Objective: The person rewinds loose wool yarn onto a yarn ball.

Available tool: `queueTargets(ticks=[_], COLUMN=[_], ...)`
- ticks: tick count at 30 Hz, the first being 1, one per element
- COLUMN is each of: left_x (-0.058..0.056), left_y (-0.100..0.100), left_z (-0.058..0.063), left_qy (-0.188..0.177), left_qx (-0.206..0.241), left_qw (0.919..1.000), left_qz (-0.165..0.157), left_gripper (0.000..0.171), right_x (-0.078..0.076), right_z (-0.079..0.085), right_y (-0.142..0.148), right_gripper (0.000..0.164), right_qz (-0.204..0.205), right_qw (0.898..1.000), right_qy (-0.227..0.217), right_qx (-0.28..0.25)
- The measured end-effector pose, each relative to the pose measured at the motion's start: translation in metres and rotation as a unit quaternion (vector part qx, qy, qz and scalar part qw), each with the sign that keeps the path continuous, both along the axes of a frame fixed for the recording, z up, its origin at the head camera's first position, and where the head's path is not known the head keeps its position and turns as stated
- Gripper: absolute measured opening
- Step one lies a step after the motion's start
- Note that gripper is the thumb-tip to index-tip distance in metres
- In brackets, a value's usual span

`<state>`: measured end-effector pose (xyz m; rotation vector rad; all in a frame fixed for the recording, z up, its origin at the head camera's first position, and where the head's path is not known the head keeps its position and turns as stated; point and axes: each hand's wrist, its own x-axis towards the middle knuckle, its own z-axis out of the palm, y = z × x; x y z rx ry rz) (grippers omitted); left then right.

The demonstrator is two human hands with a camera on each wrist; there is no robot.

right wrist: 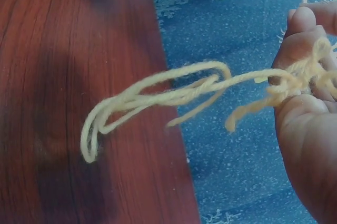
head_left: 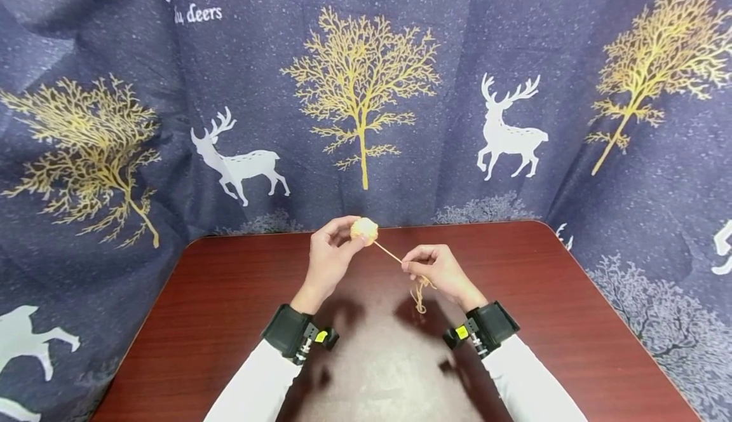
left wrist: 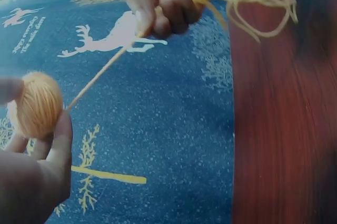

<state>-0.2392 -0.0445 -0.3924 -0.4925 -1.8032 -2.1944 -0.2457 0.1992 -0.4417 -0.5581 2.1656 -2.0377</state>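
Note:
A small ball of pale orange yarn (head_left: 364, 231) is held up over the far part of the table by my left hand (head_left: 330, 251), its fingers and thumb around the ball. From the ball a straight strand (left wrist: 100, 72) runs across to my right hand (head_left: 440, 272), which pinches it between thumb and forefinger. Loose loops of yarn (right wrist: 152, 95) hang from the right hand, and a short frayed end shows beside its palm in the right wrist view. In the left wrist view, the wound strands on the ball (left wrist: 39, 105) show clearly.
The reddish-brown table (head_left: 229, 295) has rounded far corners and a glossy light patch in front. Behind it hangs a dark blue curtain (head_left: 400, 199) printed with deer and yellow trees. Black straps with small cameras (head_left: 297, 336) sit on both wrists.

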Motion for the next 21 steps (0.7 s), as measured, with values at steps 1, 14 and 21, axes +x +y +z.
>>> queueTargets(ticks=[1,14,21], left_x=[-0.001,-0.013,-0.014], left_y=[0.0,0.0,-0.003], left_z=[-0.001,-0.019,-0.026], left_qy=[0.0,0.072,0.094], left_qx=[-0.009,-0.116,-0.167], left_qw=[0.9999,0.9862,0.9732], left_qz=[0.012,0.094,0.127], left_gripper=[0.034,0.035,0.034], right_x=[0.001,0.011,0.016], right_z=[0.0,0.012,0.02], right_y=[0.0,-0.004,-0.006], right_gripper=[0.016,0.007,0.008], right_qz=[0.001,0.009,0.007], right_qw=[1.0,0.999,0.996], right_qy=[0.003,0.041,0.066], right_qx=[0.0,0.032,0.058])
